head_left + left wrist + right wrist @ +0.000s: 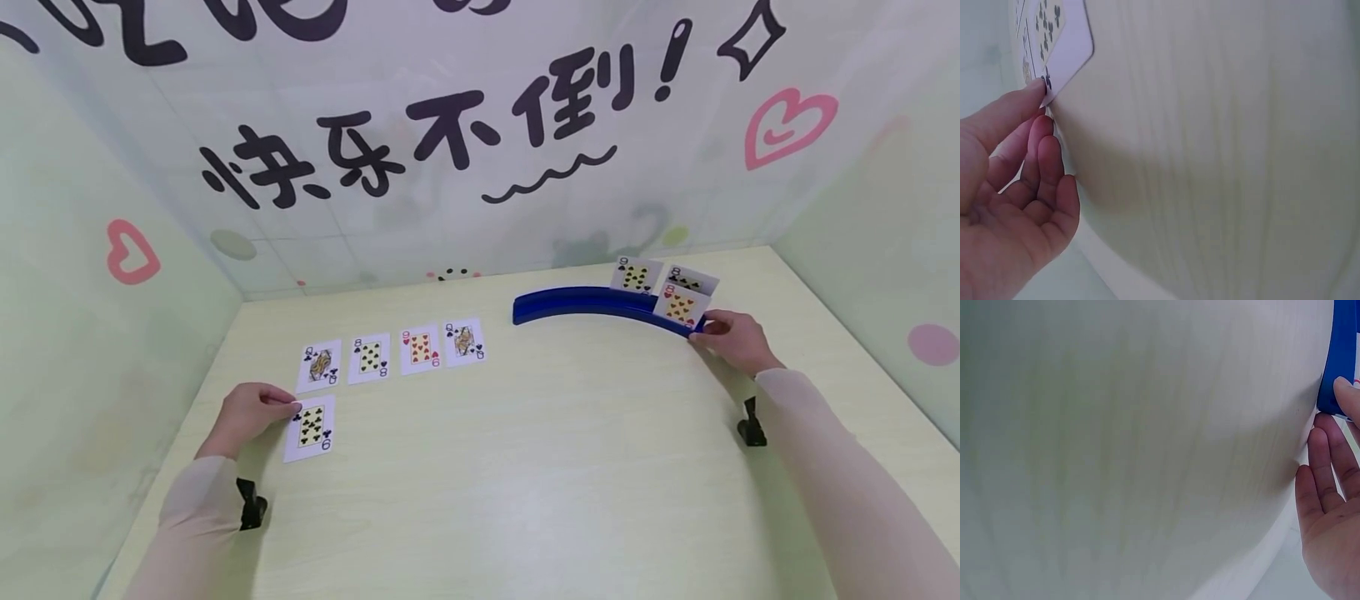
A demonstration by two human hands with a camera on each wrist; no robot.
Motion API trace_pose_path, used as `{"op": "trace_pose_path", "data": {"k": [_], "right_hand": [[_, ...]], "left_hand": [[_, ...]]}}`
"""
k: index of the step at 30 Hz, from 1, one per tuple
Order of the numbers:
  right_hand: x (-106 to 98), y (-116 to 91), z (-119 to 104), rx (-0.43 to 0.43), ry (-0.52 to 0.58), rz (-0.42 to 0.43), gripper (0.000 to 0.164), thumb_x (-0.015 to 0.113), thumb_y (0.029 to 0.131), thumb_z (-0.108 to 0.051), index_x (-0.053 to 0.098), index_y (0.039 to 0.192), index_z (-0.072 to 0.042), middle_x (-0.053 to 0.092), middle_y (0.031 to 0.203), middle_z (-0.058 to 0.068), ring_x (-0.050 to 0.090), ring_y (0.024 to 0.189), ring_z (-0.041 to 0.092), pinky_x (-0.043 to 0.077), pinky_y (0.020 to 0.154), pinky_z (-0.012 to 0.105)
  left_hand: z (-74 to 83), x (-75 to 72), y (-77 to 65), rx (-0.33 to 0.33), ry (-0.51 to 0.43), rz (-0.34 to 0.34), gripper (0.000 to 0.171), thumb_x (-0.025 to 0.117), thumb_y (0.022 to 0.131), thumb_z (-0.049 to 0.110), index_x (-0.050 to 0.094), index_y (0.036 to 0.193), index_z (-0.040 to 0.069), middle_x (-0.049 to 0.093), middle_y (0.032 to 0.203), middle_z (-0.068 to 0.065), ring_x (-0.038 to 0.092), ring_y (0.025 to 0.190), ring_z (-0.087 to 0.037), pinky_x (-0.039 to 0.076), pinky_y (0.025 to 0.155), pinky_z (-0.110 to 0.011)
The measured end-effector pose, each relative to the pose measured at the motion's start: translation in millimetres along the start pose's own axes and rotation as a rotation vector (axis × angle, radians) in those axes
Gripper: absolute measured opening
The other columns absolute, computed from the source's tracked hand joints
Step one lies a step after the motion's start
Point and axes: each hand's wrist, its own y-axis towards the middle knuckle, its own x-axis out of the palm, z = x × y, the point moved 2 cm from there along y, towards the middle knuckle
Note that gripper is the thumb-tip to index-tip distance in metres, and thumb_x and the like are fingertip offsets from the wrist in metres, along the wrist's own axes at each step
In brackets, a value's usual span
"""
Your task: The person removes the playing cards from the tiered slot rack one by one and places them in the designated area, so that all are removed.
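My left hand [252,411] pinches the upper left corner of a nine of clubs playing card [311,427] between thumb and forefinger, the card lying at table level. The left wrist view shows the thumb [1019,103] on the card's corner. At the table's far right, my right hand [738,340] grips the right end of a curved blue card holder [577,300], thumb on its front. Toward that end stand a black nine [636,275], a black eight [686,278] and, overlapping it, an eight of hearts [681,306]. The right wrist view catches only the blue holder's end [1338,362].
Above the nine of clubs lies a row: a black queen [320,365], a black eight [369,358], a nine of hearts [419,348] and a queen of spades [465,342]. Printed walls enclose the pale wooden table [525,467] at the back and sides.
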Motion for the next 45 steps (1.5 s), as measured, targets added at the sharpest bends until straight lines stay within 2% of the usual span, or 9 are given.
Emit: {"op": "trace_pose_path", "data": {"k": [10,21,27,40,45], "right_hand": [[0.4,0.4,1.1,0.001,-0.007,0.003,0.062,0.06,0.089,-0.024,0.034,0.132,0.014,0.049,0.114,0.031,0.045,0.101,0.039,0.037,0.091,0.053],[0.2,-0.9,-0.4,-0.002,-0.002,0.001,0.062,0.06,0.089,-0.023,0.034,0.132,0.014,0.049,0.114,0.031,0.046,0.101,0.039,0.036,0.092,0.053],[0.4,-0.5,0.1,-0.002,0.001,-0.003,0.063,0.06,0.089,-0.023,0.033,0.132,0.014,0.049,0.114,0.031,0.046,0.101,0.039,0.037,0.091,0.052],[0.1,-0.3,0.8,0.002,0.005,-0.006,0.065,0.06,0.089,-0.026,0.033,0.133,0.014,0.048,0.115,0.031,0.045,0.102,0.039,0.037,0.091,0.053],[-0.5,-0.5,0.0,0.002,0.007,-0.007,0.065,0.06,0.089,-0.026,0.032,0.133,0.014,0.048,0.115,0.031,0.045,0.102,0.039,0.037,0.091,0.053]], "left_hand": [[1.2,1.5,-3.2,0.032,0.007,0.015,0.032,0.071,0.081,0.021,0.064,0.094,-0.007,0.063,0.078,-0.008,0.055,0.072,-0.021,0.041,0.063,-0.031],[4.2,-0.5,-6.0,0.041,0.008,-0.009,0.026,0.066,0.083,0.016,0.064,0.095,-0.007,0.063,0.081,-0.008,0.056,0.075,-0.022,0.041,0.064,-0.03],[4.1,0.3,-5.7,0.046,0.003,-0.001,0.026,0.067,0.083,0.016,0.064,0.095,-0.007,0.063,0.08,-0.008,0.055,0.073,-0.021,0.041,0.063,-0.03],[4.3,1.3,-3.9,0.097,0.025,0.034,0.023,0.068,0.082,0.016,0.066,0.093,-0.004,0.063,0.08,-0.007,0.054,0.073,-0.02,0.04,0.064,-0.031],[8.7,0.3,-5.1,0.126,0.033,0.046,0.022,0.067,0.083,0.014,0.066,0.093,-0.005,0.062,0.081,-0.009,0.054,0.073,-0.02,0.041,0.062,-0.03]]}}
